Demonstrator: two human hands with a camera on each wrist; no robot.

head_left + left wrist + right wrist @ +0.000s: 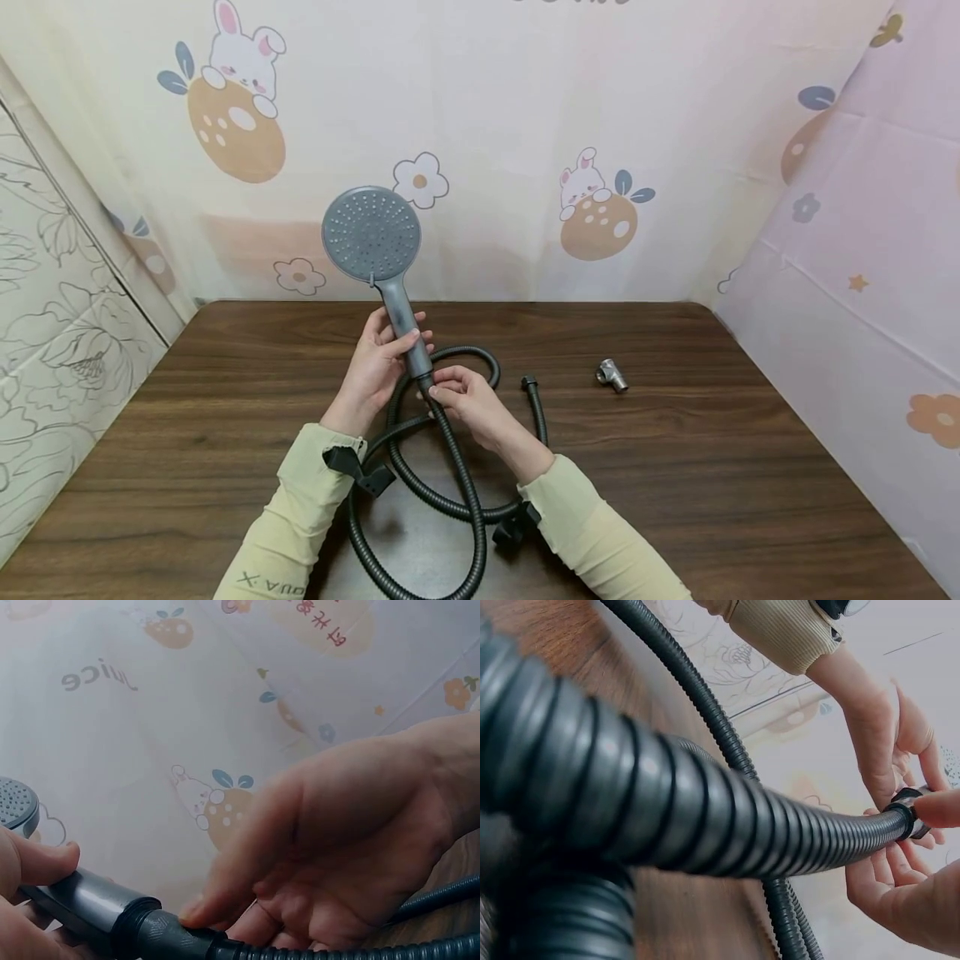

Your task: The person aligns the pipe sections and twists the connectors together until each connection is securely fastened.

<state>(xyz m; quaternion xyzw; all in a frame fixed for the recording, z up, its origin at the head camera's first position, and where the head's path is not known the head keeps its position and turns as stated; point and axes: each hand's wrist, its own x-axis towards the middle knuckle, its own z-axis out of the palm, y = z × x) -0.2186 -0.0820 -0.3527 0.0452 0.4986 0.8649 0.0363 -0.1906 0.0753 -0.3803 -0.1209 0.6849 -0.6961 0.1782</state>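
My left hand [372, 363] grips the handle of a grey shower head [372, 234], its round spray face tilted up toward me above the table. At the handle's lower end, my right hand [474, 403] pinches the connector [169, 934] of a dark ribbed shower hose [459, 467] between thumb and fingers. The connector sits right against the handle's end in the left wrist view. From there the hose drops and loops over the table between both forearms. Its other end, with a hex nut [529, 382], lies to the right of my right hand.
A small chrome tee fitting [612, 376] lies on the brown wooden table [675, 467], right of the hose end. Patterned curtains [495, 100] stand behind the table and along its sides. Each wrist carries a black camera mount [358, 472].
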